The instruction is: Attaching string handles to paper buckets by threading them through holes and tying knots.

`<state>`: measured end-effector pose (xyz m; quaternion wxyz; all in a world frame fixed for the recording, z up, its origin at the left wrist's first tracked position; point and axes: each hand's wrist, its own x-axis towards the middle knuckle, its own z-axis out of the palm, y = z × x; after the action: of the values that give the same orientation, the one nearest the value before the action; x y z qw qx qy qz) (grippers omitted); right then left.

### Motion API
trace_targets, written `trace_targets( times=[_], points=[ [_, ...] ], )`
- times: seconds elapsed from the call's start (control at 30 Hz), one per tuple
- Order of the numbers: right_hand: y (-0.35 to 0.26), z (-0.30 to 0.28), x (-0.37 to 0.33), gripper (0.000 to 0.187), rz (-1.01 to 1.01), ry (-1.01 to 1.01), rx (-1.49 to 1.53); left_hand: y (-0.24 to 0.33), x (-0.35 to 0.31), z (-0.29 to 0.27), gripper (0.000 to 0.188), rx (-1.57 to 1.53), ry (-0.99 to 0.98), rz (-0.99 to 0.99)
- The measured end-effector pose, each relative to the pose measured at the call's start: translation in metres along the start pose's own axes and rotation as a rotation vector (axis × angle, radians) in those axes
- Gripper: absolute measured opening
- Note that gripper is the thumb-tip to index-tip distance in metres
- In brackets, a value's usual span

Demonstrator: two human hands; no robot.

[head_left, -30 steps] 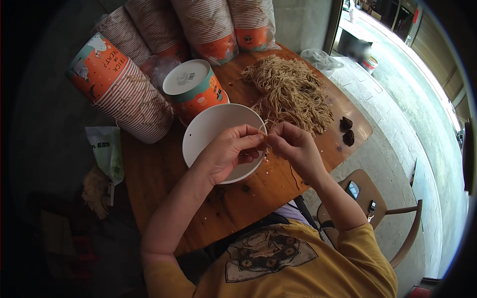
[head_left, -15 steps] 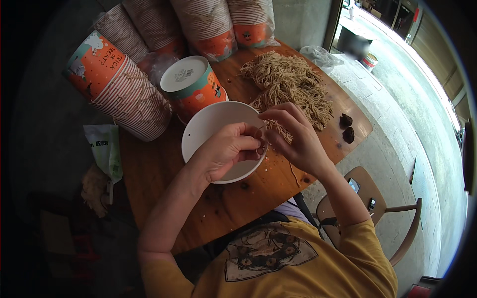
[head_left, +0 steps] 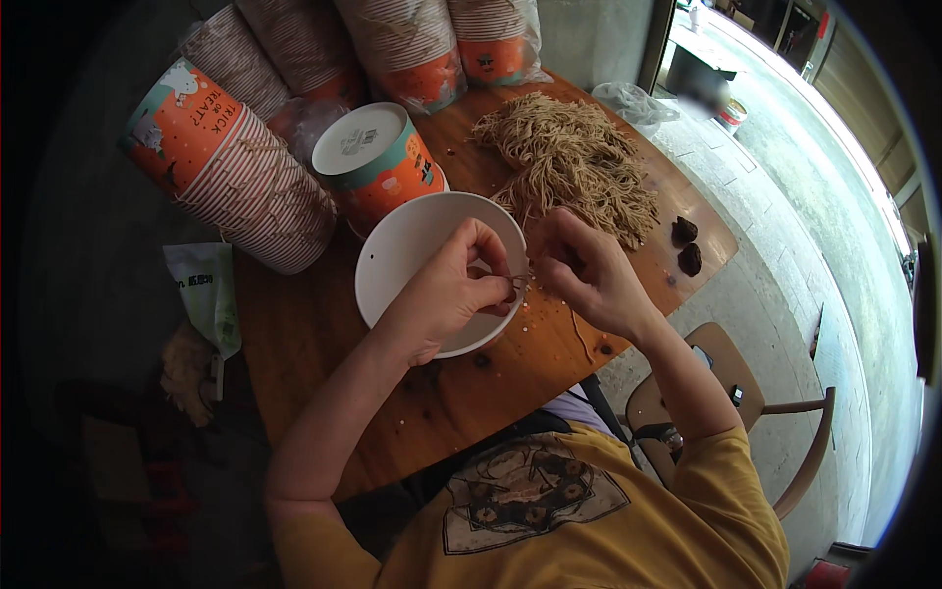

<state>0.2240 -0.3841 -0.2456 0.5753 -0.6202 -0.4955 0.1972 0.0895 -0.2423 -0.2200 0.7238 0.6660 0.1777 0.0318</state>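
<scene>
On a concrete floor, one wooden table (head_left: pixel 422 432). From one open bucket (head_left: pixel 402 245): five stacks (head_left: pixel 260 182), ten to twelve o'clock; one upturned bucket (head_left: pixel 378 182), eleven; one cord pile (head_left: pixel 579 172), two; two lumps (head_left: pixel 690 259), three. Left hand (head_left: pixel 456 285) pinches a cord (head_left: pixel 518 281) at three; right hand (head_left: pixel 592 275) curls nearby, grip unclear.

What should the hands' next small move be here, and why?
Probably the right hand should gently draw the thin beige cord snug: it looks slack at the left hand's pinched fingertips, beside the round white-lined bucket's rim, with the right hand curled nearby.
</scene>
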Motion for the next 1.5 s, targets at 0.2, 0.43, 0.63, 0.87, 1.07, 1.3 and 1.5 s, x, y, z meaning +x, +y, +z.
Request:
trace_targets(
  times=[0.2,0.43,0.63,0.87,1.07,1.3,1.5],
  points=[
    [-0.013,0.002,0.002,0.015,-0.026,-0.064,-0.365,-0.008,0.003,0.000,0.023,0.567,0.152,0.485],
    [-0.004,0.003,0.003,0.012,-0.167,-0.012,-0.291,-0.001,0.002,-0.004,0.032,1.180,0.051,0.899],
    [0.004,0.013,-0.003,0.012,-0.130,0.039,-0.235,-0.006,0.003,-0.010,0.029,0.868,0.215,0.795],
    [0.007,0.017,-0.005,0.009,0.044,0.054,-0.057,-0.002,-0.014,0.003,0.020,0.662,0.255,0.506],
    [0.004,0.018,0.001,0.011,0.077,0.037,0.034,-0.008,-0.009,0.000,0.021,0.749,0.210,0.505],
    [0.005,0.018,0.003,0.012,0.124,0.003,0.092,-0.010,-0.001,-0.005,0.014,0.369,0.097,0.201],
    [0.001,0.016,0.002,0.013,0.125,-0.009,0.041,-0.013,0.001,-0.002,0.009,0.568,0.168,0.313]
  ],
)
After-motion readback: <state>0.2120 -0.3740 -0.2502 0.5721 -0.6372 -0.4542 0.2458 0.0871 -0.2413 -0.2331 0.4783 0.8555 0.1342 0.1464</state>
